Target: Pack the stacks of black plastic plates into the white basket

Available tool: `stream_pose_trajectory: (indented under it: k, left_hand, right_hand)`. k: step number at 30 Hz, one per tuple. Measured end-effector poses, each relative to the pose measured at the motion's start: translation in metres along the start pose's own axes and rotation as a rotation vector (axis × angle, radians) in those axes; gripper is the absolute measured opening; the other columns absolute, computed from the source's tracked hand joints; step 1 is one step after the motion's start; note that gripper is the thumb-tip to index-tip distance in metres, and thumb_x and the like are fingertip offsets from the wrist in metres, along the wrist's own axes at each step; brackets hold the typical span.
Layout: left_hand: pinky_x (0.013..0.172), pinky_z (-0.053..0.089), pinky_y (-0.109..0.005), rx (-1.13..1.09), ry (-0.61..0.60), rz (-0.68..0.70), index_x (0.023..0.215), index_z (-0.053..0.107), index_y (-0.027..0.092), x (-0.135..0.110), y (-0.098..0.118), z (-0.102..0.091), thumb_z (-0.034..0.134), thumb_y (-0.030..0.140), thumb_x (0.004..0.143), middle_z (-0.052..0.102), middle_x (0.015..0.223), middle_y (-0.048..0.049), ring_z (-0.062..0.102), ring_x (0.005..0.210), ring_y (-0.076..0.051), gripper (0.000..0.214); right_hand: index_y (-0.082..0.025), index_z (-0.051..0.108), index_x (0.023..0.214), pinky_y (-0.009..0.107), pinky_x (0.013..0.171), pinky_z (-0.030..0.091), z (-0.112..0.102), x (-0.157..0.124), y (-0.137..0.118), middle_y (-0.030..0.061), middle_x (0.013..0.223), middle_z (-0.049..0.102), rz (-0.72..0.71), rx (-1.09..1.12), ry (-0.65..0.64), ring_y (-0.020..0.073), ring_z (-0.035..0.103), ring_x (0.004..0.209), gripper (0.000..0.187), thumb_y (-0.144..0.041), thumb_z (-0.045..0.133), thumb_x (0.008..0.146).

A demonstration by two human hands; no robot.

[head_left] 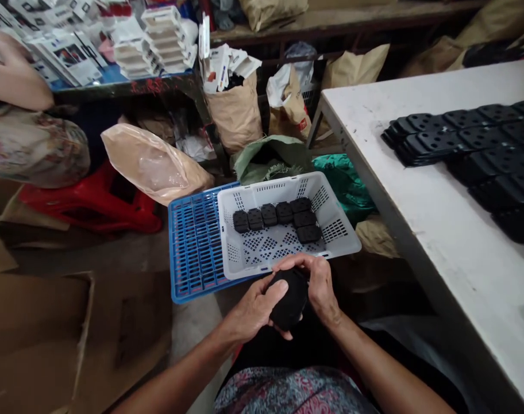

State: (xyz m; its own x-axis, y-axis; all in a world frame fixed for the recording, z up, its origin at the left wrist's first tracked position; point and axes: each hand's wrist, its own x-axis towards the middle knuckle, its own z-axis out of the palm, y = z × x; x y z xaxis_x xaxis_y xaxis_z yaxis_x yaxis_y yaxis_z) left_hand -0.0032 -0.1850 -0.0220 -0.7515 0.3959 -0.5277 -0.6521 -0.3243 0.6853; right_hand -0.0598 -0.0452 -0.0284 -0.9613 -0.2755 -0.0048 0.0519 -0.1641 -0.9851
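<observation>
Both my hands hold one black rounded part (289, 299) just above my lap. My left hand (253, 310) cups it from the left with the thumb on top. My right hand (316, 284) wraps it from the right, fingers curled over its upper edge. Right in front of my hands a white plastic basket (245, 259) holds several black square parts (279, 217) lined up along its far side. The white basket rests on a blue plastic crate (193, 247).
A white table (438, 230) on the right carries stacked rows of black parts (469, 138). Flattened cardboard (50, 333) lies at the left. Paper and plastic bags (152, 167) crowd the floor behind the baskets. Another person's hand (12, 69) rests by boxed goods at the far left.
</observation>
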Motion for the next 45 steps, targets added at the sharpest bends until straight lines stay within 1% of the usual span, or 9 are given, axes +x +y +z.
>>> stream_pose_trajectory:
  k: [6,13,16,19,24,31,37,42,45]
  left_hand:
    - [0.053,0.059,-0.029,-0.049,-0.002,-0.1,0.114,0.058,0.017,0.002,0.008,-0.007,0.069,0.063,0.075,0.062,0.08,-0.0037,0.062,0.065,-0.014,0.061]
    - [0.047,0.049,-0.022,-0.015,0.209,-0.077,0.1,0.059,0.014,0.014,0.008,-0.001,0.075,0.063,0.068,0.057,0.067,0.0014,0.053,0.052,-0.009,0.06]
    - [0.047,0.049,-0.022,-0.147,0.235,-0.099,0.098,0.058,0.015,0.019,0.005,0.002,0.08,0.06,0.063,0.059,0.069,0.0013,0.056,0.054,-0.01,0.061]
    - [0.05,0.049,-0.021,-0.289,0.163,-0.142,0.095,0.059,0.013,0.021,0.003,0.004,0.084,0.057,0.06,0.063,0.075,-0.0026,0.064,0.062,-0.014,0.062]
    - [0.064,0.056,-0.031,-0.42,-0.041,-0.288,0.102,0.059,0.014,0.02,0.004,0.002,0.084,0.057,0.062,0.068,0.087,-0.0061,0.074,0.074,-0.027,0.064]
    - [0.056,0.059,-0.031,-0.41,-0.087,-0.33,0.11,0.058,0.017,0.023,0.007,-0.003,0.08,0.06,0.066,0.068,0.093,-0.0057,0.073,0.072,-0.025,0.066]
    - [0.057,0.057,-0.025,-0.388,0.012,-0.368,0.097,0.057,0.016,0.031,0.013,0.001,0.08,0.047,0.073,0.066,0.084,-0.0025,0.069,0.068,-0.016,0.045]
    - [0.044,0.053,-0.022,-0.313,-0.03,-0.358,0.1,0.057,0.017,0.035,0.009,0.002,0.083,0.06,0.061,0.065,0.079,-0.0018,0.068,0.057,-0.017,0.064]
    - [0.048,0.057,-0.025,-0.249,-0.002,-0.334,0.107,0.056,0.017,0.036,0.005,0.003,0.08,0.066,0.059,0.067,0.087,-0.0041,0.071,0.062,-0.02,0.072]
  right_hand:
    - [-0.023,0.074,0.075,0.035,0.075,0.053,0.001,0.008,0.018,0.0044,0.075,0.075,0.043,0.088,-0.011,0.0223,0.07,0.078,0.05,-0.054,0.041,0.098]
    - [-0.022,0.075,0.081,0.037,0.086,0.052,-0.004,0.017,0.014,0.0064,0.088,0.077,-0.029,0.068,-0.136,0.0228,0.07,0.089,0.053,-0.055,0.038,0.099]
    - [-0.021,0.076,0.077,0.035,0.081,0.052,-0.007,0.021,0.015,0.0063,0.082,0.077,-0.026,-0.001,-0.091,0.0221,0.071,0.084,0.058,-0.056,0.035,0.1]
    - [-0.021,0.075,0.074,0.033,0.074,0.053,-0.011,0.023,0.019,0.0054,0.077,0.076,-0.005,-0.017,-0.001,0.0204,0.071,0.078,0.06,-0.056,0.034,0.1]
    - [-0.021,0.074,0.073,0.031,0.077,0.053,-0.018,0.024,0.017,0.004,0.075,0.076,0.02,-0.013,-0.118,0.0192,0.071,0.077,0.053,-0.054,0.042,0.098]
    - [-0.02,0.074,0.072,0.032,0.075,0.053,-0.019,0.026,0.015,0.0046,0.073,0.075,-0.025,0.005,-0.088,0.0189,0.07,0.075,0.052,-0.054,0.044,0.098]
    - [-0.019,0.075,0.075,0.032,0.076,0.053,-0.025,0.034,0.017,0.0059,0.08,0.077,0.023,-0.009,-0.254,0.0192,0.071,0.079,0.047,-0.053,0.05,0.095]
    - [-0.02,0.074,0.071,0.031,0.072,0.053,-0.023,0.036,0.017,0.005,0.073,0.075,0.016,-0.026,-0.184,0.0184,0.07,0.072,0.055,-0.056,0.043,0.097]
    - [-0.02,0.072,0.066,0.03,0.069,0.052,-0.021,0.037,0.016,0.0043,0.069,0.074,0.03,-0.038,-0.163,0.0176,0.069,0.068,0.051,-0.052,0.047,0.097]
